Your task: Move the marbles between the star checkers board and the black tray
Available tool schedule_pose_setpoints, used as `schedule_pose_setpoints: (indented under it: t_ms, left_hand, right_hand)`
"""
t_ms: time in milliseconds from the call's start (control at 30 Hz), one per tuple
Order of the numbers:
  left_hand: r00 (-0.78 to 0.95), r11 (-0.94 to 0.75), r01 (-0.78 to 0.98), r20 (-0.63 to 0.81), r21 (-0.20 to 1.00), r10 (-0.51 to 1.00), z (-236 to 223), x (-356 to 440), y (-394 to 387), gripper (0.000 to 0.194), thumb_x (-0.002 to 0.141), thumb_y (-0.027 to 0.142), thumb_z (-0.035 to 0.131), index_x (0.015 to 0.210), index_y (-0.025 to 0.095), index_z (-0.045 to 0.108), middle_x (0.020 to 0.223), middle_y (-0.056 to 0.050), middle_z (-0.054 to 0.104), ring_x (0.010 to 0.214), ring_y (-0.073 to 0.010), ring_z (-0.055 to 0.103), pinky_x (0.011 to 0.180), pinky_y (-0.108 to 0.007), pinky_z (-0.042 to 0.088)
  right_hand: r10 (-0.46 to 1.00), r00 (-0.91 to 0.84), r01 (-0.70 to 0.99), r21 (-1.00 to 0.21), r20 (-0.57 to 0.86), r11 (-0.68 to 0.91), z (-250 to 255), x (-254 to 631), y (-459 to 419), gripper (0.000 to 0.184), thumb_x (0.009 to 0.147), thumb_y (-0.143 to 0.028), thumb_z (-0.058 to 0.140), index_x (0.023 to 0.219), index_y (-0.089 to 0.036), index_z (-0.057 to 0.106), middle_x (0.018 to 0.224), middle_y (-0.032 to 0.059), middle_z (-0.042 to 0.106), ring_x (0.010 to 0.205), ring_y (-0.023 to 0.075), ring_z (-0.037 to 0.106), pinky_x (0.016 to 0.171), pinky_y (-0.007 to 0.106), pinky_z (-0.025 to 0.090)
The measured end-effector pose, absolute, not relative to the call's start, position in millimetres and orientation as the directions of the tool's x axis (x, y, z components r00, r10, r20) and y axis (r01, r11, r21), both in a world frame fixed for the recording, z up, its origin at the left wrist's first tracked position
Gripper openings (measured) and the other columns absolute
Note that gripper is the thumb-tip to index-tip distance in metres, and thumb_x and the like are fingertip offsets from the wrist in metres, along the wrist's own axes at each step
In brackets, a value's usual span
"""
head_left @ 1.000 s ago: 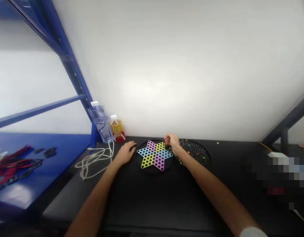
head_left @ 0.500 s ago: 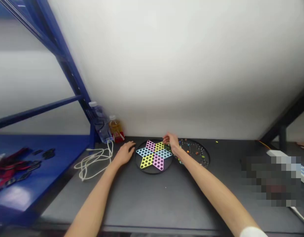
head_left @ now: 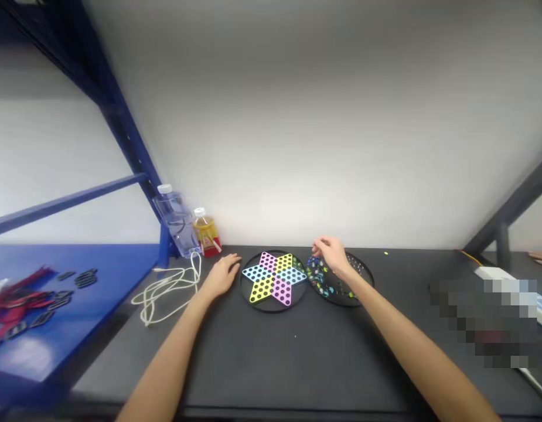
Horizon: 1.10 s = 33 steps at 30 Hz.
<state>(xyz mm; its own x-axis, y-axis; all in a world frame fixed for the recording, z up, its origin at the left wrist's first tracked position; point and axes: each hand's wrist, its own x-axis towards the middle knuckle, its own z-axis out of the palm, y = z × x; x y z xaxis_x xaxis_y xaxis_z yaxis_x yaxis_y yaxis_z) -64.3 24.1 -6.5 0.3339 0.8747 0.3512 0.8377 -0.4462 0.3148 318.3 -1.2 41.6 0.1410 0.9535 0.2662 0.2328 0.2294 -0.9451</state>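
Note:
A Chinese checkers board (head_left: pixel 273 274) with a pink, yellow and blue star lies on the dark table. A few green marbles (head_left: pixel 296 261) sit at its upper right edge. To its right is a round black tray (head_left: pixel 341 302) holding many small coloured marbles (head_left: pixel 321 278). My left hand (head_left: pixel 224 275) rests on the table just left of the board, fingers stretched and holding nothing. Above the back of the tray is my right hand (head_left: pixel 331 252), its fingers curled together. Whatever is between those fingertips, if anything, is hidden.
A white cable (head_left: pixel 167 290) lies looped on the left. Behind it stand a clear water bottle (head_left: pixel 178 223) and a yellow drink bottle (head_left: pixel 206 233). A blue surface (head_left: pixel 116 264) holds red straps and black buckles. At right is a white power strip (head_left: pixel 508 281).
My right hand has moved right, from the board's upper right edge to over the marble tray, uncovering marbles on the tray's left side. My left hand has stayed in place.

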Motion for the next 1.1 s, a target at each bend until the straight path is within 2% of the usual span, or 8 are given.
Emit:
schedule_pose_setpoints:
  t_ms: [233,367,633,767,833,933,1000,1100]
  left_hand:
    - [0.331,-0.448,0.839,0.365,0.308,0.87,-2.4,-64.0,23.9,0.047,0.093,0.046,0.037,0.121,0.018,0.063,0.134,-0.01,0.057,0.127,-0.0253,0.05,0.11,-0.042,0.036]
    - [0.339,-0.444,0.846,0.345,0.296,0.875,-2.9,-66.4,27.4,0.049,0.093,0.047,0.037,0.123,0.018,0.062,0.136,-0.009,0.056,0.128,-0.0248,0.049,0.111,-0.042,0.035]
    - [0.333,-0.433,0.852,0.334,0.294,0.882,-1.1,-67.1,29.3,0.048,0.091,0.047,0.039,0.123,0.019,0.062,0.137,-0.01,0.055,0.128,-0.0254,0.049,0.11,-0.042,0.036]
    - [0.34,-0.439,0.85,0.334,0.291,0.879,1.9,-65.2,26.0,0.049,0.091,0.047,0.039,0.123,0.018,0.062,0.135,-0.01,0.056,0.127,-0.0259,0.05,0.11,-0.043,0.036]
    - [0.34,-0.442,0.848,0.338,0.292,0.877,2.0,-65.1,26.0,0.049,0.091,0.047,0.039,0.123,0.018,0.062,0.135,-0.01,0.056,0.127,-0.026,0.05,0.11,-0.043,0.036]
    - [0.343,-0.444,0.848,0.341,0.288,0.875,0.5,-66.0,27.9,0.049,0.091,0.047,0.04,0.122,0.018,0.062,0.136,-0.011,0.056,0.127,-0.0261,0.05,0.111,-0.043,0.036]
    - [0.344,-0.446,0.848,0.342,0.287,0.874,-0.7,-67.0,29.3,0.049,0.091,0.048,0.04,0.122,0.018,0.063,0.135,-0.011,0.056,0.127,-0.0265,0.05,0.11,-0.043,0.036]
    - [0.35,-0.454,0.842,0.347,0.292,0.87,-1.7,-68.1,30.1,0.05,0.091,0.049,0.04,0.123,0.017,0.062,0.135,-0.011,0.056,0.127,-0.0265,0.05,0.111,-0.043,0.036]
  right_hand:
    - [0.956,-0.04,0.702,-0.673,0.291,0.235,36.9,391.8,-65.7,0.02,0.077,-0.035,0.059,0.083,-0.018,0.068,0.072,0.0027,0.067,0.063,0.0156,0.057,0.064,0.028,0.044]
    - [0.965,-0.247,0.739,-0.626,0.092,0.249,51.3,420.9,-79.6,0.02,0.074,-0.035,0.063,0.077,-0.017,0.071,0.066,0.0018,0.065,0.062,0.0146,0.055,0.06,0.026,0.04]
    - [0.922,-0.383,0.743,-0.609,-0.049,0.276,53.4,415.1,-83.2,0.019,0.058,-0.03,0.077,0.071,-0.018,0.071,0.072,0.0026,0.067,0.067,0.0159,0.056,0.062,0.026,0.04]
    - [0.961,-0.259,0.532,-0.815,0.1,0.228,48.9,411.3,-77.8,0.022,0.068,-0.039,0.071,0.074,-0.018,0.07,0.071,0.0037,0.066,0.064,0.0154,0.054,0.059,0.027,0.04]
    - [0.984,-0.094,0.211,-0.963,0.149,0.166,47.7,413.4,-72.5,0.026,0.074,-0.041,0.067,0.084,-0.018,0.068,0.079,0.0056,0.067,0.064,0.015,0.054,0.054,0.026,0.039]
    - [0.994,0.065,-0.226,-0.969,0.084,0.096,43.7,418.8,-62.9,0.025,0.076,-0.039,0.062,0.088,-0.018,0.064,0.082,0.0075,0.066,0.062,0.0142,0.053,0.048,0.025,0.036]
    - [0.994,0.109,-0.264,-0.963,0.033,0.061,40.0,423.0,-57.8,0.025,0.077,-0.041,0.058,0.082,-0.018,0.062,0.07,0.0054,0.061,0.053,0.0127,0.047,0.043,0.024,0.031]
    - [0.969,0.237,0.047,-0.997,0.064,0.054,36.3,432.2,-56.1,0.03,0.079,-0.048,0.056,0.075,-0.019,0.06,0.052,-0.0013,0.048,0.043,0.0108,0.034,0.041,0.025,0.025]
